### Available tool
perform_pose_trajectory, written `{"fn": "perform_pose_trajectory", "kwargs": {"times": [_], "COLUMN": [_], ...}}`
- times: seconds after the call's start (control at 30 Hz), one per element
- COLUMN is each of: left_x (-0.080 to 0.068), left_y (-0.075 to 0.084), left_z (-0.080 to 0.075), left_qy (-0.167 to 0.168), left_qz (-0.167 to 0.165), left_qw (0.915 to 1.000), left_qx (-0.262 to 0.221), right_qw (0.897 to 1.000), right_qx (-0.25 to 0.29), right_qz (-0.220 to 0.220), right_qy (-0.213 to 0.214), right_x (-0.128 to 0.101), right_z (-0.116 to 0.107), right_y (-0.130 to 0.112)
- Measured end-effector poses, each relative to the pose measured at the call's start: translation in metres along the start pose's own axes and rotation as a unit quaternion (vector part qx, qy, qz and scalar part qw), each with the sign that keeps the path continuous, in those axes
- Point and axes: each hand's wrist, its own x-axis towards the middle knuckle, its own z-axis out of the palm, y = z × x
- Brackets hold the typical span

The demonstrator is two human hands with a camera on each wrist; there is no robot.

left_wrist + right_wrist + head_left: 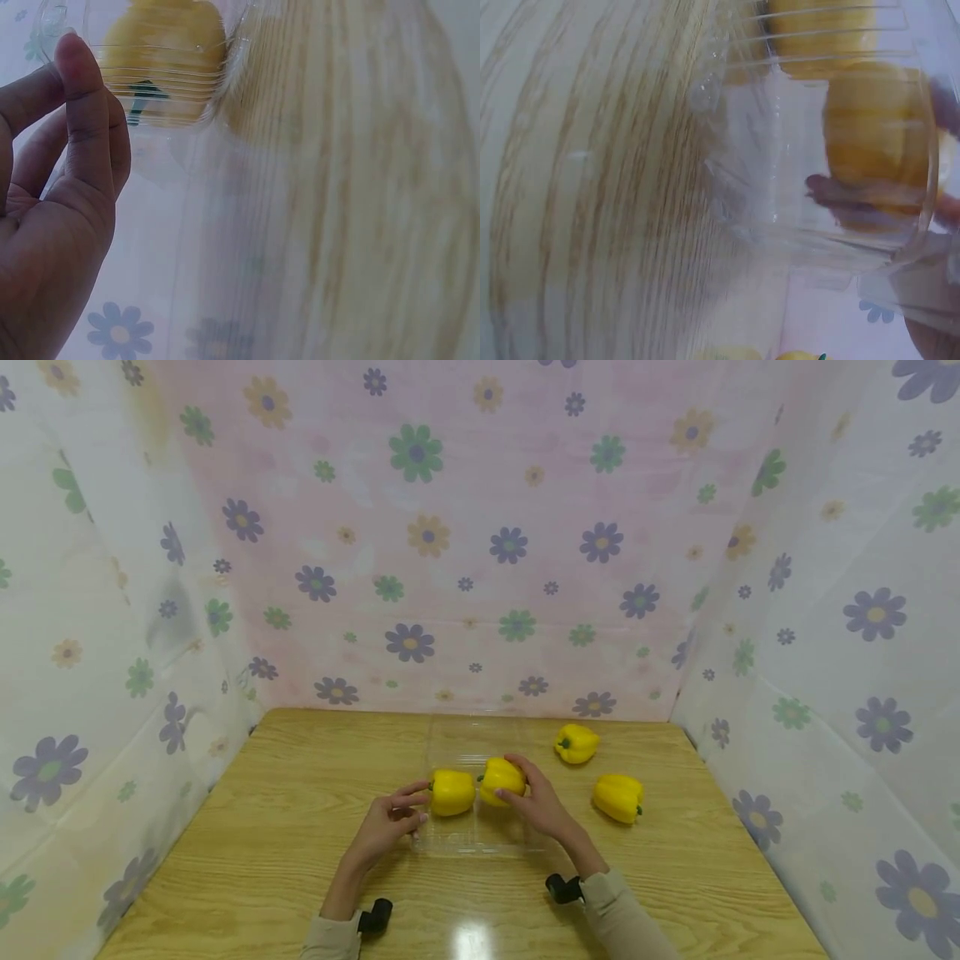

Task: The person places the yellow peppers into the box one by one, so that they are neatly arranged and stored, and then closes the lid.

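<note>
A clear plastic clamshell container lies opened out on the table, its lid towards the back. One yellow bell pepper sits on its side in the container's left part; the left wrist view shows this bell pepper through the ribbed wall. My left hand pinches the container's left rim between thumb and fingers. With thumb and fingers around it, my right hand holds a second yellow bell pepper in the container's right part. Whether that pepper touches the bottom cannot be seen.
Two more yellow bell peppers lie on the wooden table to the right: one bell pepper farther back, another bell pepper nearer. Flower-patterned cloth walls the table at the back and both sides.
</note>
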Motion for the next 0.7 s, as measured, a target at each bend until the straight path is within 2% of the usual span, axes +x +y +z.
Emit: {"fn": "perform_pose_trajectory", "kwargs": {"times": [0.23,0.4,0.7], "left_x": [-0.0005,-0.0014,-0.0019], "left_y": [-0.0008,0.0008,0.0046], "left_z": [-0.001,-0.0007,0.002], "left_qy": [0.0,0.004,0.002], "left_qz": [0.003,0.004,0.003], "left_qw": [1.0,1.0,1.0], "left_qx": [0.005,0.006,0.004], "right_qw": [0.999,0.999,0.998], "right_qx": [-0.027,-0.041,-0.045], "right_qz": [0.015,0.003,0.018], "right_qy": [-0.007,-0.017,-0.029], "right_x": [0.001,0.0023,0.0047], "right_z": [0.0021,0.0034,0.0041], "right_y": [-0.0027,-0.0054,-0.0031]}}
